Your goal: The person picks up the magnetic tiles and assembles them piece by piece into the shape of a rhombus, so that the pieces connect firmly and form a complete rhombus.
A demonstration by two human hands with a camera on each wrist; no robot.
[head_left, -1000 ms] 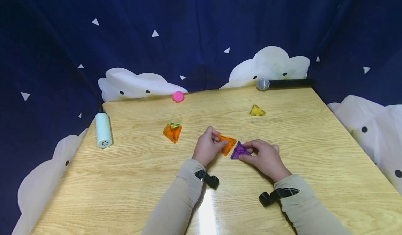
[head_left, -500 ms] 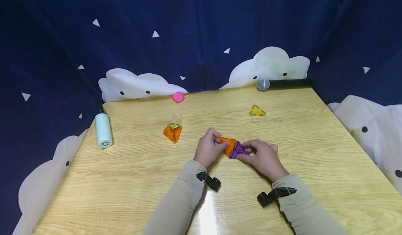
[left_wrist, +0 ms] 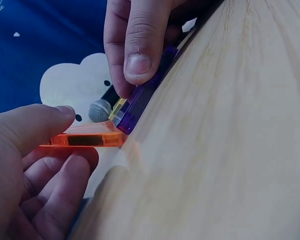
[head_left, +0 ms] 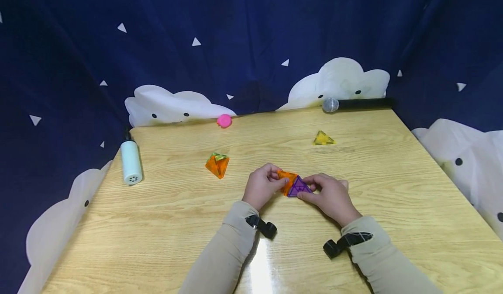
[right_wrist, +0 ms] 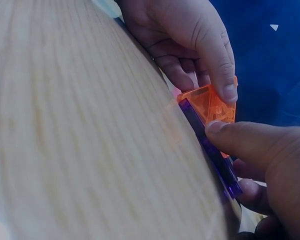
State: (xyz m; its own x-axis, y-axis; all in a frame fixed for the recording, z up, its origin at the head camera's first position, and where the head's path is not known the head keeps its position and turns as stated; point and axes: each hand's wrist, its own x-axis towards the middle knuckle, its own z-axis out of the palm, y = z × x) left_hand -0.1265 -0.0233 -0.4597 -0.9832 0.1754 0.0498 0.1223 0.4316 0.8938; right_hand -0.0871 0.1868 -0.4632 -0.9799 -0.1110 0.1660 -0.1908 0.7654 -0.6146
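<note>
In the head view, my left hand pinches a translucent orange triangular magnetic tile between thumb and fingers. Opposite it, my right hand pinches a purple triangular magnetic tile. The two tiles meet along one edge. Seen from the left wrist, the orange tile stands at an angle to the purple tile, which is close to the tabletop. From the right wrist, my right thumb presses the purple tile's near edge, and the orange tile rises behind it.
A yellow triangular tile lies beyond the right hand. Orange and green tiles sit together to the left. Farther back are a pink round object and a microphone. A pale blue bottle-like cylinder rests at the left edge.
The gap between the orange and purple tiles has closed. My left hand has shifted slightly right and the right hand slightly left; both keep their pinch, and the orange tile looks more tilted.
</note>
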